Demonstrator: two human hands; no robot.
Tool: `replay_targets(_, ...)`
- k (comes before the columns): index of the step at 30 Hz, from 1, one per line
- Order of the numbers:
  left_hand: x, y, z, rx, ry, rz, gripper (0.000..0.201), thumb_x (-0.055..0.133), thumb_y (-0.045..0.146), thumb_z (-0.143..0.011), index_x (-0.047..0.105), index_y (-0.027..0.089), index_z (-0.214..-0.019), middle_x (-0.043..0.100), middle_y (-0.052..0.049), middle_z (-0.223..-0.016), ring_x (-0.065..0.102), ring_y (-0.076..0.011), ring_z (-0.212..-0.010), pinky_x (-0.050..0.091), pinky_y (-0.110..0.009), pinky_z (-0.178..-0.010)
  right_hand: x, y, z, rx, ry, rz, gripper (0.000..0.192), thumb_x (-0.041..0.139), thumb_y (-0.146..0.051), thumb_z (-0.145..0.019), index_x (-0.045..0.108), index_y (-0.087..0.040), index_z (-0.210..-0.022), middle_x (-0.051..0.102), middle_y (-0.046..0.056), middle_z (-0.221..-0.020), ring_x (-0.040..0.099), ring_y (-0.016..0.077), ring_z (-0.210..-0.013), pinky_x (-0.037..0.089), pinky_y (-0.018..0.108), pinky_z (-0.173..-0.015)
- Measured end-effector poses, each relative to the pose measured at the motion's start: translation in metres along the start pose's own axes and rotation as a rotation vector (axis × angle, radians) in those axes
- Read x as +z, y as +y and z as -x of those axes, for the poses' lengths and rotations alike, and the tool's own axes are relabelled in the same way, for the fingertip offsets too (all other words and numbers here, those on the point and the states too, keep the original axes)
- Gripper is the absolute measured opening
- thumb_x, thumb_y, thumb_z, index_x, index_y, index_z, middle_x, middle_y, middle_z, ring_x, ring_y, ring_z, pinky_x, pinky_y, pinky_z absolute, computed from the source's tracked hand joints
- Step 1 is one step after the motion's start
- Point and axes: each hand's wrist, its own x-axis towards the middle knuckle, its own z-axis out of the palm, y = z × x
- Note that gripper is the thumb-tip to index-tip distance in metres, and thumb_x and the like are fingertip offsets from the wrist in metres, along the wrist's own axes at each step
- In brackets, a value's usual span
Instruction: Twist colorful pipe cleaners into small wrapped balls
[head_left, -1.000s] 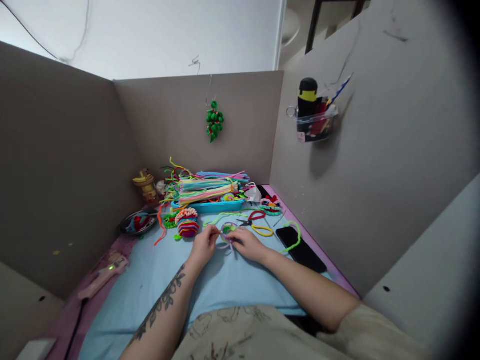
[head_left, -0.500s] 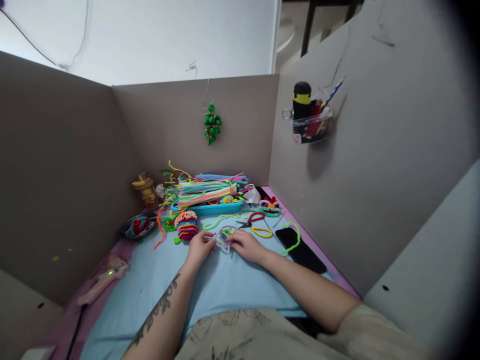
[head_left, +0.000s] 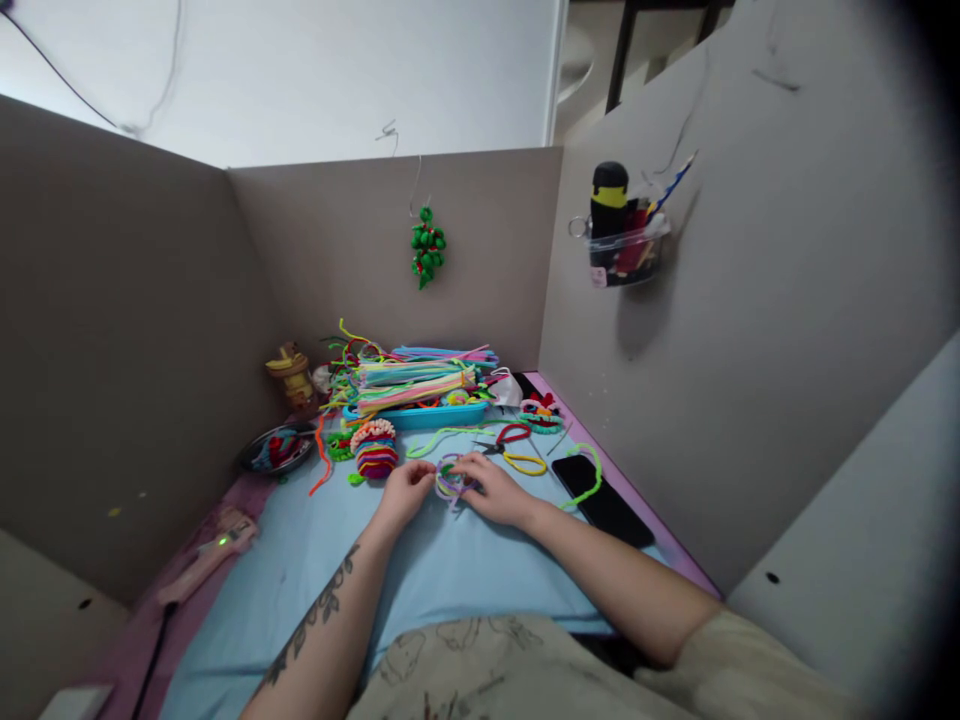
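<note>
**Both hands on a small pipe-cleaner loop, mid-bench**

Left hand (head_left: 405, 492) & right hand (head_left: 491, 487) meet at a small lilac-and-green pipe-cleaner loop (head_left: 448, 479), which sits low over the blue mat (head_left: 315, 590) near the bench centre. Left grip: narrow, fingertips pinching the loop's left edge. Right grip: fingers curled over the loop's right side, touching it; exact pinch can't be told, fingertips too small to read. Left forearm w/ tattoo lies across the mat; right forearm comes in from the lower right.

Just behind the hands: red-handled scissors (head_left: 504, 437), a yellow pipe-cleaner loop (head_left: 526, 463) beside them, and a long green pipe cleaner (head_left: 442, 436) lying across the mat. Left of the hands, a striped multicolour coil piece (head_left: 375, 452). Further back, a blue tray (head_left: 420, 413) piled w/ bright pipe cleaners. Right of the hands, a black phone (head_left: 600, 495) w/ a green pipe cleaner draped over its near corner.

Far left: small dark dish (head_left: 276, 450) w/ coloured bits, a yellow figurine (head_left: 289, 372) behind it, pink glue gun (head_left: 206, 555) at the mat's edge. Green bead ornament (head_left: 428, 245) hangs on the back divider; clear wall cup (head_left: 626, 250) w/ a black-and-yellow item on the right divider.
</note>
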Motion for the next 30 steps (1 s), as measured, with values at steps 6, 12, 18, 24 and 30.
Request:
replay_targets(6, 0.003, 0.01, 0.009, 0.095, 0.149, -0.285, 0.021, 0.052, 0.032, -0.074, 0.062, 0.015, -0.081, 0.064, -0.004, -0.072, 0.056, -0.0156, -0.065, 0.04, -0.025, -0.062, 0.002, 0.006, -0.002, 0.076, 0.049, 0.047, 0.033, 0.059, -0.012, -0.074, 0.062, -0.019, -0.106, 0.06, 0.008, -0.102, 0.056, 0.0199, -0.098, 0.045, 0.034, -0.088)
replay_targets(12, 0.015, 0.018, 0.024, 0.166, 0.004, -0.514, 0.034, 0.047, 0.044, -0.08, 0.062, 0.016, -0.068, 0.059, -0.001, -0.058, 0.05, -0.0128, -0.055, 0.03, -0.023, -0.053, 0.003, 0.01, -0.003, 0.13, 0.124, 0.074, 0.032, 0.058, -0.014, -0.074, 0.063, -0.019, -0.105, 0.06, 0.008, -0.103, 0.056, 0.019, -0.097, 0.045, 0.033, -0.088)
replay_targets(18, 0.021, 0.023, 0.028, 0.205, -0.172, -0.412, 0.027, 0.047, 0.033, -0.079, 0.06, 0.015, -0.064, 0.054, 0.001, -0.055, 0.044, -0.0108, -0.053, 0.029, -0.022, -0.053, 0.004, 0.014, -0.003, 0.177, 0.168, 0.101, 0.044, 0.057, -0.01, -0.072, 0.056, -0.02, -0.115, 0.061, 0.007, -0.104, 0.057, 0.0186, -0.094, 0.045, 0.033, -0.085)
replay_targets(24, 0.013, 0.04, 0.04, 0.099, -0.568, -0.003, 0.024, 0.052, 0.034, -0.076, 0.058, 0.013, -0.065, 0.053, 0.002, -0.056, 0.045, -0.0094, -0.053, 0.035, -0.02, -0.053, -0.003, 0.022, -0.005, 0.268, 0.185, 0.099, 0.026, 0.057, -0.013, -0.072, 0.063, -0.019, -0.097, 0.066, 0.005, -0.089, 0.059, 0.0176, -0.082, 0.046, 0.03, -0.076)
replay_targets(30, 0.007, 0.036, 0.026, 0.147, -0.2, -0.026, 0.038, 0.039, 0.04, -0.084, 0.058, 0.014, -0.063, 0.053, 0.0, -0.055, 0.05, -0.0114, -0.054, 0.04, -0.023, -0.055, -0.003, 0.018, -0.006, 0.212, 0.122, 0.083, 0.015, 0.055, -0.012, -0.076, 0.067, -0.019, -0.077, 0.067, 0.003, -0.081, 0.059, 0.0171, -0.081, 0.043, 0.028, -0.076)
